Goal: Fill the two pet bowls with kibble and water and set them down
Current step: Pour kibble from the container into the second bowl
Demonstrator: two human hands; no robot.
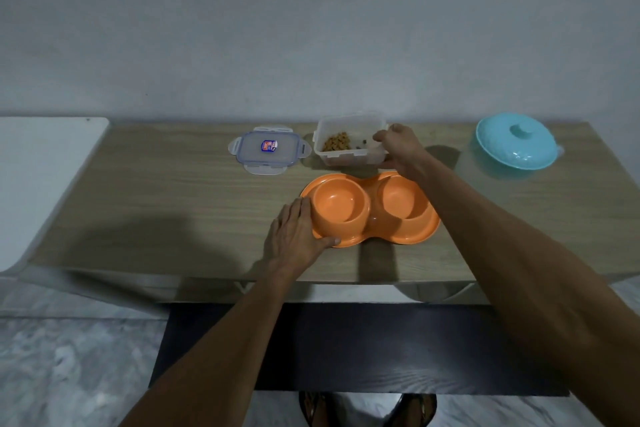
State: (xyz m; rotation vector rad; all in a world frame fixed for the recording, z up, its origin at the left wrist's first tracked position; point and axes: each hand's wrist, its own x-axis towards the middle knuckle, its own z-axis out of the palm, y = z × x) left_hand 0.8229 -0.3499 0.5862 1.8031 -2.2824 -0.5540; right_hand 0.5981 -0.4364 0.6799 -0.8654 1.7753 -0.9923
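While both arms reach over the table [156,191], view: head cam looking down, wood-grain top against a grey wall [311,28]
white panel [41,184]: far left, butted against the table's left end; can't tell what it is
tub lid [268,149]: clear, clip flaps on all four sides, small sticker on top; lies flat at the back of the table, just left of the kibble tub, not touching it
left hand [298,236]: palm down at the double bowl's left end; fingers straight against the outside of the left well, thumb stretched along the front rim; pressing, not clamped round anything
double bowl [373,224]: orange, one piece, two round wells on a shared base; flat on the table, centre, just in front of the tub
left well [337,204]: empty, bare orange bottom
right well [403,199]: looks empty; right forearm crosses its far right edge
kibble tub [346,160]: clear, rectangular, lid off, upright at the back
kibble [337,142]: brown heap in the tub's left half, a few loose bits further right
right hand [403,149]: clamped on the tub's right end, fingers hooked over the rim, thumb low on the near wall
blue pot [517,146]: turquoise, round, knobbed cover on; back right, well apart from the tub; contents hidden
floor [69,357]: grey marbled tile, sandalled feet [367,409] at bottom edge
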